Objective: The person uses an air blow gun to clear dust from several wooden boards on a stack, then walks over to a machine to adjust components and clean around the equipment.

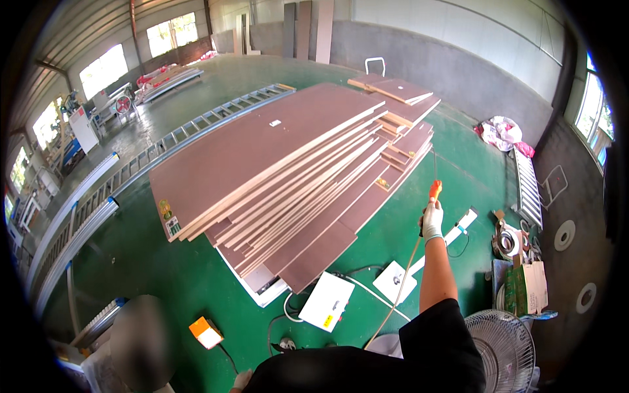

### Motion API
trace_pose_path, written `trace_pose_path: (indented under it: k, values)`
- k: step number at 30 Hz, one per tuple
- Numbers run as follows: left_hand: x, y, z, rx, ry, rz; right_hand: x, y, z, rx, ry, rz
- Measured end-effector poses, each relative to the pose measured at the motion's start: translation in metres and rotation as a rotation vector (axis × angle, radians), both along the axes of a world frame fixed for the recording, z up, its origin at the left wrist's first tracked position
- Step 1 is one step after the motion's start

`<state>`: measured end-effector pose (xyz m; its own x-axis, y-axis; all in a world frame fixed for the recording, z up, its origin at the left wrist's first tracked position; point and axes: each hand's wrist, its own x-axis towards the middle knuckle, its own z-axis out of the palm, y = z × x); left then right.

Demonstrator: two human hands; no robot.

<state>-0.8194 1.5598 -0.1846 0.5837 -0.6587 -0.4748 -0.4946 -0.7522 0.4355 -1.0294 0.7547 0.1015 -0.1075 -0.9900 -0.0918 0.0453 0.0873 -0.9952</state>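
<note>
My right hand (432,219), in a white glove, is closed round an orange air blow gun (435,190) held out at arm's length to the right. Its thin nozzle points away from me, towards the far right corner of the panel stack. A yellowish hose (396,302) runs from the gun back down towards my body. Left of the gun lies a large stack of brown panels (275,147) with pale edges, fanned out in uneven layers. Only a sliver of my left hand (242,378) shows low at my side; its fingers are mostly hidden.
A white box (326,301) and a white plate (395,282) lie before the stack, among cables. An orange foot pedal (206,332) sits on the green floor. A roller conveyor (177,141) runs along the left. A fan (501,350) and cartons (527,288) stand at right.
</note>
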Motion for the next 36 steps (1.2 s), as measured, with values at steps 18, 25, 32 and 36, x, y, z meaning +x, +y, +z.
trace_pose_path:
  k: [18, 25, 32, 36]
  values:
    - [-0.036, -0.032, 0.052, -0.032, 0.374, 0.602, 0.012, 0.347, -0.234, -0.009, 1.078, 1.246]
    - [-0.073, -0.042, 0.065, -0.12, 0.4, 0.75, 0.066, 0.336, -0.226, -0.14, 1.072, 1.277]
    - [-0.103, -0.027, 0.059, -0.169, 0.401, 0.834, 0.105, 0.338, -0.221, -0.182, 1.217, 1.402]
    - [-0.113, -0.001, 0.057, -0.059, 0.437, 0.786, 0.132, 0.374, -0.174, -0.304, 0.855, 1.314]
